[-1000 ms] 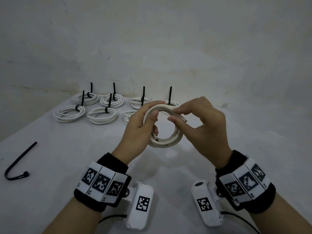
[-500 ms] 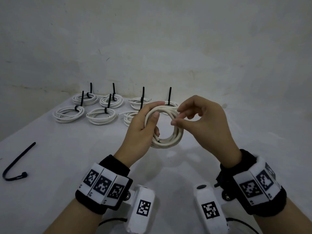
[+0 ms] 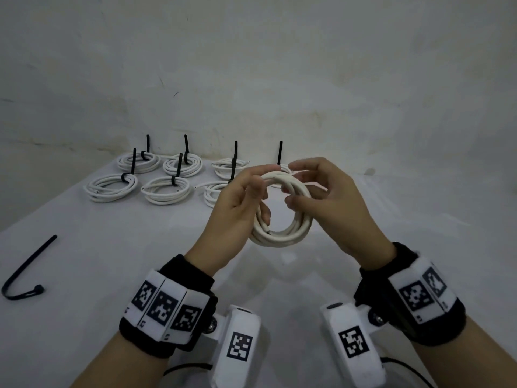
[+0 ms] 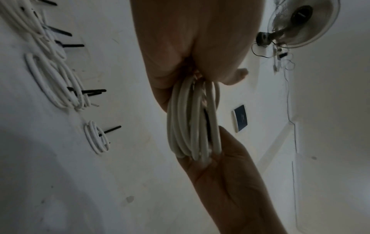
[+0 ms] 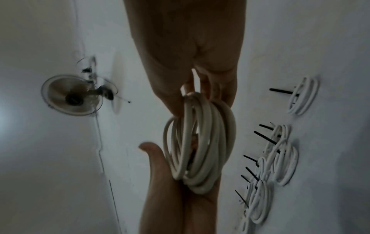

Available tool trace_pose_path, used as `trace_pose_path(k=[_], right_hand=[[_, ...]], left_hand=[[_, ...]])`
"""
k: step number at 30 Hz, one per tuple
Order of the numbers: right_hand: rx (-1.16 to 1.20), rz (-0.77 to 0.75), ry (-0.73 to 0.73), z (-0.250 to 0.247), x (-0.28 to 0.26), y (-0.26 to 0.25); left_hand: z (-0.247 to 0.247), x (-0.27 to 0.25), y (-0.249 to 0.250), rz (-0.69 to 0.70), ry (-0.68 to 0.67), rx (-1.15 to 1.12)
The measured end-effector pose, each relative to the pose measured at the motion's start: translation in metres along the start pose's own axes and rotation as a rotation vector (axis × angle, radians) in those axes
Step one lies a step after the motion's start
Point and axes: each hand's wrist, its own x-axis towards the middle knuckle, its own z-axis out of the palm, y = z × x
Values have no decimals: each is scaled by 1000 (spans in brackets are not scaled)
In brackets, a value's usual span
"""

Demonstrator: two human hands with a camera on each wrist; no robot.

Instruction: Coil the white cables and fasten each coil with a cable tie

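Observation:
I hold a white cable coil [image 3: 282, 239] upright above the table, between both hands. My left hand [image 3: 251, 197] grips its left side, thumb over the top strands. My right hand [image 3: 292, 194] pinches the right side with thumb and curled fingers. The left wrist view shows the coil [image 4: 192, 126] edge-on under my left hand [image 4: 190, 47]. In the right wrist view, several loops of the coil [image 5: 200, 150] hang from my right hand [image 5: 190, 63]. No tie is around this coil. A loose black cable tie [image 3: 25, 270] lies bent on the table at far left.
Several tied white coils [image 3: 112, 187] with upright black tie tails lie in rows at the back of the white table [image 3: 140, 275], close to the wall. A fan [image 4: 300, 23] is mounted on the wall to the right.
My right hand laid the cable end it pinched at the top onto the coil, then shifted to hold the coil's right side. The left hand kept its grip.

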Motion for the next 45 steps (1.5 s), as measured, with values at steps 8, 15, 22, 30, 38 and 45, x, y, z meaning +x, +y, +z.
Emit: trace_pose_path(k=[8,15,22,30,38,45], right_hand=[[421,386,-96,20,-3,1],[277,241,60,33,-14,7],[354,280,154,31,-20,10],[513,301,177,33,-23,10],[637,417,115,45,-28,19],[737,515,44,50,-32,21]], left_hand=[[-2,5,-10,-122,105,-124],[3,4,-13,-202,154,-163],[13,1,-18,-275,124,-198],[7,1,-6,-343,-49,-89],[-71,-13,17,-467,-73,448],[-195,-29,42,-702,171,1176]])
